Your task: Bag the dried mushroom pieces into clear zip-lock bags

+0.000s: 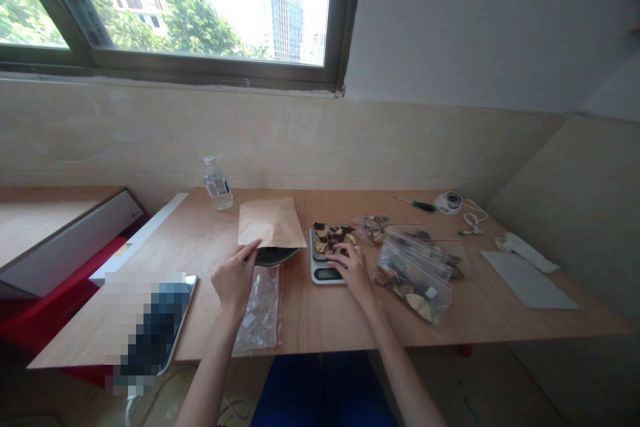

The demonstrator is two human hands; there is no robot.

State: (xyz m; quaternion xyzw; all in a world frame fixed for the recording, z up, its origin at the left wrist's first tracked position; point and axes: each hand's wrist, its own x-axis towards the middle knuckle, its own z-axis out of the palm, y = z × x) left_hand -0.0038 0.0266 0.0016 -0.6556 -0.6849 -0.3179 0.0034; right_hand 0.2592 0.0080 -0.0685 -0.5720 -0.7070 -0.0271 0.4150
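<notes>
My left hand (235, 275) rests at the near edge of a dark bowl (275, 255), fingers curled on its rim under a brown paper envelope (270, 222) that covers most of the bowl. My right hand (353, 267) lies on a small white kitchen scale (325, 272), fingers bent over the pile of dried slices (333, 235) heaped on its platform. Whether those fingers pinch a slice is hidden. An empty clear zip bag (261, 313) lies flat on the wooden table (320, 320) below my left hand.
Several zip bags filled with dried pieces (415, 273) lie right of the scale. A water bottle (217, 183) stands at the back left. A screwdriver (415, 204), tape roll (449, 202), white cord and grey sheet (527, 278) sit at right. A tablet (155, 327) lies front left.
</notes>
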